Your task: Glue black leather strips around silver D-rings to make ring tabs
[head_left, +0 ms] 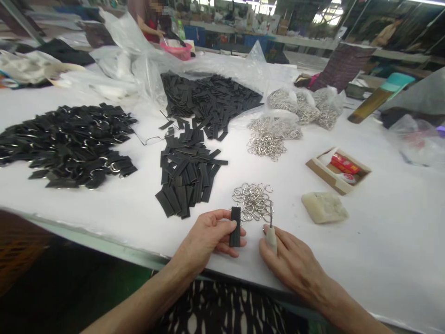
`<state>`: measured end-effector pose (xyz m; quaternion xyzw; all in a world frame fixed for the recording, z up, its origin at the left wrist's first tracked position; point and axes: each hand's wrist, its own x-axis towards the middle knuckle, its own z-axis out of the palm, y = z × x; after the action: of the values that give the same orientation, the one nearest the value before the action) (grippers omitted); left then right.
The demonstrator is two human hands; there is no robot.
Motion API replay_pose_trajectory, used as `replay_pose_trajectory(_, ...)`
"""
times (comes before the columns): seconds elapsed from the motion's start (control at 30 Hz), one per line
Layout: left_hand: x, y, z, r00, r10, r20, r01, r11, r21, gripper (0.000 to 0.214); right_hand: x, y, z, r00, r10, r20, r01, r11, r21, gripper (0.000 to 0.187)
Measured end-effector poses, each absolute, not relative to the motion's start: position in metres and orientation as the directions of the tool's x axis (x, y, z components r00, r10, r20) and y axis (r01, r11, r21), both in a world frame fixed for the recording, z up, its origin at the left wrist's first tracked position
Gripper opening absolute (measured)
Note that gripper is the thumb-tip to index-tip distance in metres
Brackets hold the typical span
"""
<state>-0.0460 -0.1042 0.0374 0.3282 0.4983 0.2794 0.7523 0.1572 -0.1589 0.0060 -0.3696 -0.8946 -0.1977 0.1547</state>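
Note:
My left hand point(212, 232) pinches a short black strip point(235, 234) upright between thumb and fingers, close to the table's front edge. In my right hand point(295, 257) is a small tool with a pale handle point(271, 240) and a thin dark metal tip pointing away from me. Just beyond both hands lies a small heap of metal D-rings point(253, 200). A pile of loose black strips point(187, 171) spreads to the left of the rings. Farther left is a large heap of black strips fitted with metal rings point(69, 144).
Behind lie a bigger strip pile point(215, 97), more loose rings point(267, 144) and plastic bags of rings point(327, 109). At right are a yellowish block point(324, 207), a small cardboard box point(323, 176) and a bottle point(377, 99). Another person point(148, 23) works beside a pink basin point(177, 49).

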Motion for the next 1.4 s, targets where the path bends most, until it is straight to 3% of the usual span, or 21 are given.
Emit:
replay_pose_trajectory(0.17,-0.047,-0.107,0.038,0.335,0.751,-0.569,-0.135,0.636,0.759,0.016,0.162,-0.151,0.015,-0.694,0.547,0.468,0.694,0.682,0.232,0.025)
replay_pose_trajectory(0.23,-0.048,-0.108,0.037,0.322,0.75,-0.577,-0.155,0.643,0.75,0.017,0.164,-0.149,0.019,-0.65,0.552,0.522,0.714,0.679,0.171,0.026)
replay_pose_trajectory(0.3,-0.048,-0.108,0.036,0.315,0.749,-0.583,-0.172,0.65,0.74,0.017,0.161,-0.148,0.022,-0.545,0.61,0.576,0.754,0.656,0.019,0.027)
replay_pose_trajectory(0.43,-0.051,-0.11,0.035,0.316,0.771,-0.552,-0.192,0.622,0.759,0.015,0.141,-0.143,0.024,-0.2,0.805,0.559,0.756,0.49,-0.434,0.021)
replay_pose_trajectory(0.5,-0.054,-0.111,0.037,0.296,0.798,-0.525,-0.202,0.589,0.782,0.014,0.127,-0.134,0.026,-0.111,0.831,0.544,0.714,0.448,-0.538,0.02)
replay_pose_trajectory(0.8,-0.079,-0.122,0.041,0.153,0.886,-0.439,-0.275,0.465,0.842,0.014,0.076,-0.106,0.026,-0.143,0.778,0.611,0.706,0.513,-0.488,0.018)
replay_pose_trajectory(1.1,-0.085,-0.13,0.038,0.156,0.883,-0.444,-0.29,0.47,0.834,0.018,0.065,-0.111,0.029,-0.26,0.744,0.616,0.687,0.59,-0.423,0.019)
replay_pose_trajectory(1.3,-0.083,-0.125,0.041,0.211,0.883,-0.42,-0.161,0.455,0.876,0.014,0.064,-0.112,0.032,-0.375,0.623,0.686,0.674,0.691,-0.259,0.017)
replay_pose_trajectory(1.4,-0.081,-0.124,0.041,0.21,0.883,-0.419,-0.178,0.456,0.872,0.028,0.065,-0.11,0.033,-0.431,0.527,0.732,0.682,0.722,-0.119,0.018)
